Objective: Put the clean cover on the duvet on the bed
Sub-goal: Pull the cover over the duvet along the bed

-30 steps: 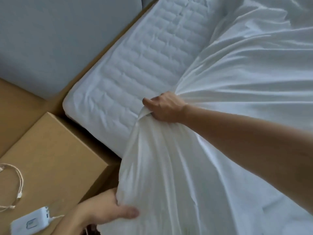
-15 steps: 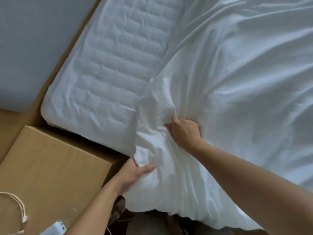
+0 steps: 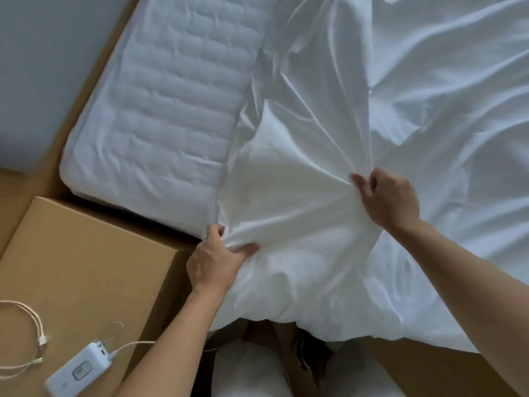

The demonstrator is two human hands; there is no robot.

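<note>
A white duvet cover (image 3: 415,96) lies crumpled over the right part of the bed, with a padded bulge at its near left corner. My left hand (image 3: 214,259) is shut on that corner's edge, at the near side of the mattress. My right hand (image 3: 386,199) pinches a fold of the cover further right and further onto the bed. The cloth is stretched taut between both hands. The quilted white mattress (image 3: 160,116) lies bare on the left. I cannot tell the duvet apart from the cover.
A light wooden bedside cabinet (image 3: 80,267) stands at the near left, carrying a white power bank (image 3: 80,373) and a looped white cable (image 3: 25,336). A wooden bed frame (image 3: 114,44) edges the mattress. White cloth (image 3: 257,371) lies below, near my legs.
My right hand has moved right and taken a new pinch of the cover. My left hand has shifted up onto the corner's edge. The view has tilted down.
</note>
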